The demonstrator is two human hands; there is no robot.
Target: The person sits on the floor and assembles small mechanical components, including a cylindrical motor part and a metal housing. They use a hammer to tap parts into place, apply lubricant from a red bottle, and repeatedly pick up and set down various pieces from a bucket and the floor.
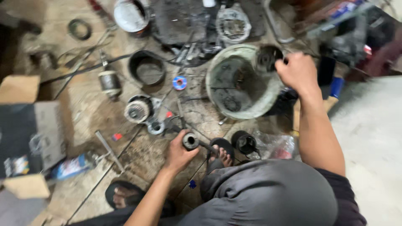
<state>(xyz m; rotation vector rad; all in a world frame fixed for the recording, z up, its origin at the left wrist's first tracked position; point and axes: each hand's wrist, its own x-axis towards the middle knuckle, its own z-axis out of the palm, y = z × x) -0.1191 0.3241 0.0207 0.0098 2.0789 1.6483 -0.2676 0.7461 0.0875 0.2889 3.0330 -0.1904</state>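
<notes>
My left hand grips a short dark metal cylinder with a shaft, low in the middle above the tiled floor, just in front of my sandalled foot. My right hand reaches to the far right and holds a round dark metal part over the rim of a grimy pale basin. Dark oily liquid and small parts lie inside the basin.
On the floor lie a motor armature, a black ring housing, a geared metal casing, a blue tape roll, a white bucket, a spray can and cardboard boxes at left.
</notes>
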